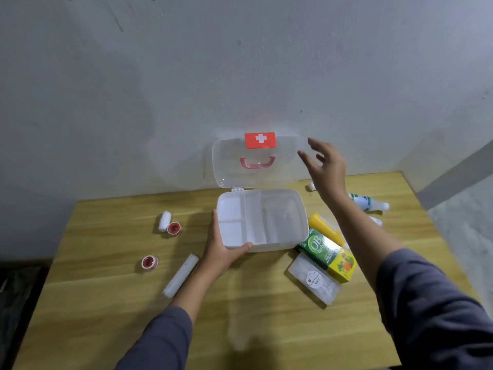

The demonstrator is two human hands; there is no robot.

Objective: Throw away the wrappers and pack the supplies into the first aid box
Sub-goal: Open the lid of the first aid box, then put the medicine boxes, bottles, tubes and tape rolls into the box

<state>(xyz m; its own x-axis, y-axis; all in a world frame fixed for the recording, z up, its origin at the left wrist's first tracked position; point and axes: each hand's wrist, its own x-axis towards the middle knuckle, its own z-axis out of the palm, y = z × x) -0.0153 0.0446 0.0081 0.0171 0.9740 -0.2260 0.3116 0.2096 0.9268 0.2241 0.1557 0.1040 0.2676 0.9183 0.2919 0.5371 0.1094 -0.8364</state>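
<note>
The clear first aid box (298,225) stands open on the wooden table, its lid (234,169) upright against the wall with a red cross label and pink handle. A white divided tray sits in the box. My left hand (222,249) grips the box's front left corner. My right hand (324,166) hovers with fingers spread at the lid's right edge, holding nothing. Right of the box lie a yellow tube (324,227), a green and yellow carton (329,253) and a clear packet (314,284).
Left of the box lie a white gauze roll (165,221), two red tape rolls (174,228) (149,262) and a long white wrapped roll (181,275). A white bottle (369,202) lies at the back right. The table (266,316) meets the wall; its right edge drops to the floor.
</note>
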